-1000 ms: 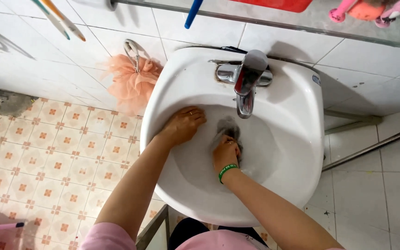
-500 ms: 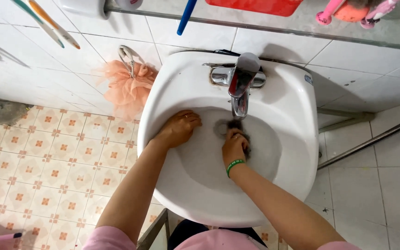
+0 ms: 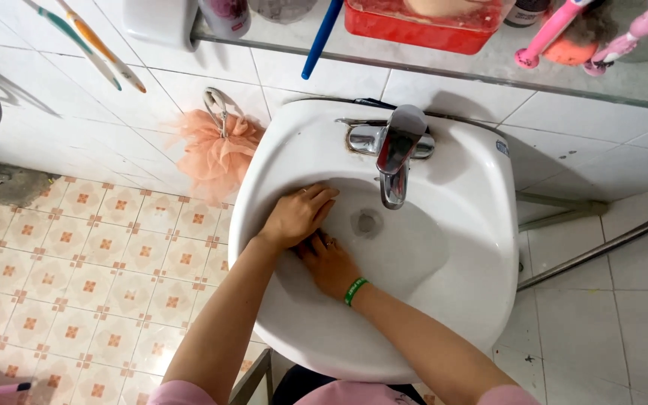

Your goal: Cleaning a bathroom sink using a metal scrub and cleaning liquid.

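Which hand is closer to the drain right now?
Right. The right hand lies in the basin just left of the drain, below it in the picture; the left hand rests on the sink wall, a bit farther left.

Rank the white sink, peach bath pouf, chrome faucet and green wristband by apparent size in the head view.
1. white sink
2. peach bath pouf
3. chrome faucet, nearer the camera, so unsure against the pouf
4. green wristband

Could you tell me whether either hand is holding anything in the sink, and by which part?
Cannot be told: the left hand lies over the right hand inside the sink, hiding any grip.
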